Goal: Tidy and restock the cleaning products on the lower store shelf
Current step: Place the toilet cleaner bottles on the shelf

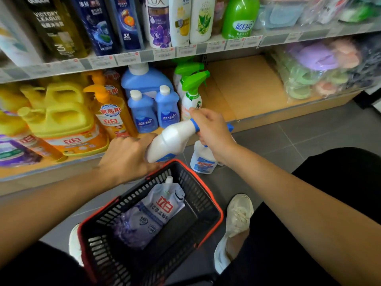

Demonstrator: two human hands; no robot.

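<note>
Holding white plastic spray bottle (pixel 173 139) with blue collar, tilted above black red-rimmed basket (pixel 221 215): gripping base with left hand (pixel 127 159), clasping neck with right hand (pixel 212 131) (rigid, likely liquid-heavy, slick; neck judged surest hold).

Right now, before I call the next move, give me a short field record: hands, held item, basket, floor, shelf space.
left hand: grips the base of the white spray bottle
right hand: grips the bottle's blue-collared neck
white spray bottle: tilted, held above the basket
basket: holds a refill pouch and another purple pack
floor: second spray bottle stands upright beyond the basket
lower shelf: bare stretch right of the green-trigger sprays
</note>
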